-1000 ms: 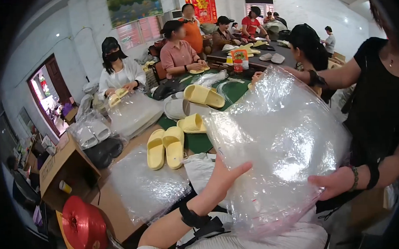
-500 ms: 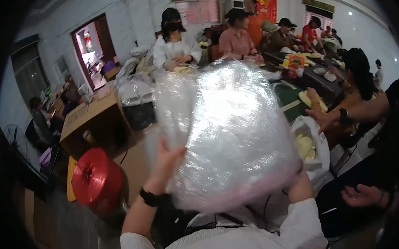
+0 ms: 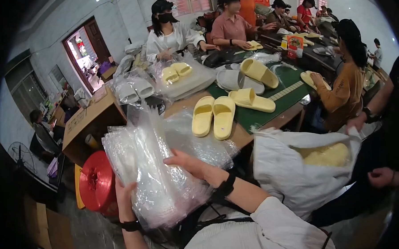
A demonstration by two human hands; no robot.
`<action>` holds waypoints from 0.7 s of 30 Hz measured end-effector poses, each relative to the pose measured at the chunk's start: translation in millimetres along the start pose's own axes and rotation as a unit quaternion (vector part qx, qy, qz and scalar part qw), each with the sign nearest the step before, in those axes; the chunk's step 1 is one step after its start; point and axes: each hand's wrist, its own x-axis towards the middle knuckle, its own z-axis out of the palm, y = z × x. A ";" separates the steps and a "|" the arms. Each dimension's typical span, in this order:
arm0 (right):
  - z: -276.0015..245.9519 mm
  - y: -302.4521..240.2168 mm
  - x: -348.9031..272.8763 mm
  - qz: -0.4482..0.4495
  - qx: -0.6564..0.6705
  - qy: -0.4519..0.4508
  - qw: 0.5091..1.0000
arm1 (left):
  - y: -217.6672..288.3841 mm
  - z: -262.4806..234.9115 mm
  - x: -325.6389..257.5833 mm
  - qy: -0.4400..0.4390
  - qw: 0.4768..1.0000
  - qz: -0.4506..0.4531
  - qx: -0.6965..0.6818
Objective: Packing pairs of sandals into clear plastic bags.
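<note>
A stack of clear plastic bags is held upright between my two hands over the near edge of the table. My left hand grips its left side; the fingers behind the stack are hidden. At the right side, my right hand closes on the bags, thumb in front. More clear bags lie flat on the table just beyond. Past them stands a pair of yellow slide sandals, next to another yellow sandal at the edge of the green cutting mat.
Bagged sandals lie farther back. A white sack with yellow contents stands at my right, a co-worker's hand on its rim. A red twine roll and a cardboard box stand at left. Other people work around the table.
The bag stack has swung down and left from in front of me, uncovering the table and sandals. My right hand has come across to its right side. The sack's mouth is now drawn wider.
</note>
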 end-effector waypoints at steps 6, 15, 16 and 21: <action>9.9 -72.1 -51.8 -0.086 -0.089 -0.026 0.992 | 33.4 15.9 14.6 0.017 0.999 0.040 -0.014; -77.6 -76.1 -34.9 -0.035 0.186 0.145 0.971 | -53.1 28.9 121.1 -0.054 0.994 -0.094 0.030; -84.1 -61.0 -28.9 0.004 0.139 0.177 0.974 | -82.9 7.0 123.6 -0.043 0.991 -0.111 0.067; -193.0 -3.9 -24.9 0.091 -0.143 0.297 0.940 | -104.4 33.4 116.7 -0.052 0.991 -0.096 0.079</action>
